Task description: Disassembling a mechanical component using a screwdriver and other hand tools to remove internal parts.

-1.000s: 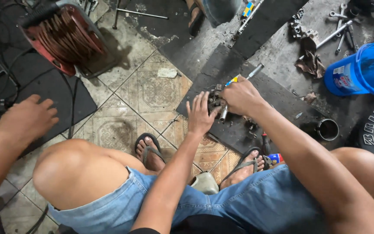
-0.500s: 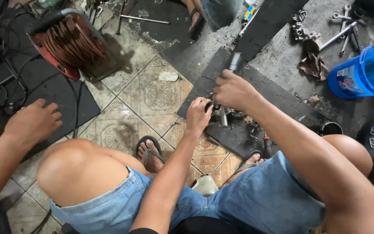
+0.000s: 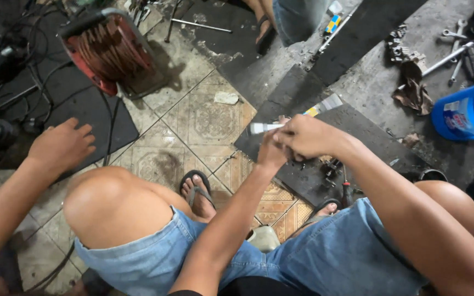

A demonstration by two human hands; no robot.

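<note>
Nearest the camera, the person sits with both knees raised in blue denim shorts [image 3: 325,257], feet in sandals [image 3: 197,185] on the tiled floor [image 3: 207,118]. Above the knees the two hands meet. The right hand [image 3: 308,137] is closed around a slim tool [image 3: 267,127] whose pale metal end sticks out past the knuckles towards the left. The left hand [image 3: 272,151] sits just beneath and against the right one, fingers curled up to the same tool; whether it grips it firmly cannot be told. Below the hands, small dark metal parts [image 3: 333,167] lie on a black mat [image 3: 368,137]. Well off to the left of the hands, another person's hand [image 3: 61,145] rests with fingers bent, at the edge of a second black mat [image 3: 91,115]. Farther out, beyond that hand, stands a red cable reel [image 3: 111,49]. To the far right of the hands stands a blue bucket [image 3: 467,112], with wrenches [image 3: 451,55] and a dirty rag [image 3: 412,90] on the grey floor behind it.
</note>
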